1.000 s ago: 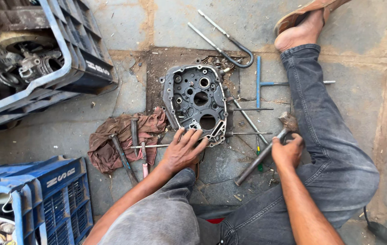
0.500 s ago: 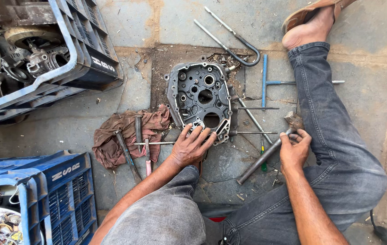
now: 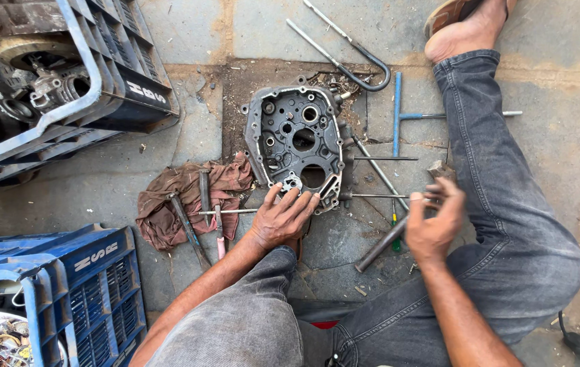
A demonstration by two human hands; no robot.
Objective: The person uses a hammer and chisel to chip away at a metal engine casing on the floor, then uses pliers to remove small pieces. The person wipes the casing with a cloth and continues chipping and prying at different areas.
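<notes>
1. head view: the person sits on the stone floor (image 3: 86, 190) with a grey metal engine casing (image 3: 297, 146) lying flat just ahead of their knees; everything below is placed against that casing.
2. the left hand (image 3: 283, 221) rests at the casing's near edge, fingers spread and fingertips touching its lower rim. it grips nothing.
3. the right hand (image 3: 434, 224) is off to the right of the casing, apart from it, fingers curled around the upper end of a dark metal rod (image 3: 382, 245). the rod slants down and toward the casing's near right corner, its lower end on the floor.
4. a small grey block (image 3: 439, 168) sits just past the right hand's fingertips; i cannot tell whether they touch it.
5. left of the casing, touching its near left corner, lies a brown rag (image 3: 181, 197) with a few hand tools (image 3: 203, 194) across it.
6. right of the casing, thin steel rods (image 3: 382, 158) lie on the floor, and a blue t-handle wrench (image 3: 397, 112) lies just beyond them.
7. beyond the casing's far right corner lies a bent u-shaped bar (image 3: 351, 58).
8. far left of the casing stands a dark crate (image 3: 127, 75) of engine parts, and near left a blue crate (image 3: 100, 272).
9. the person's right leg (image 3: 500, 183) in dark jeans stretches past the casing's right side, bare foot at the far end.
</notes>
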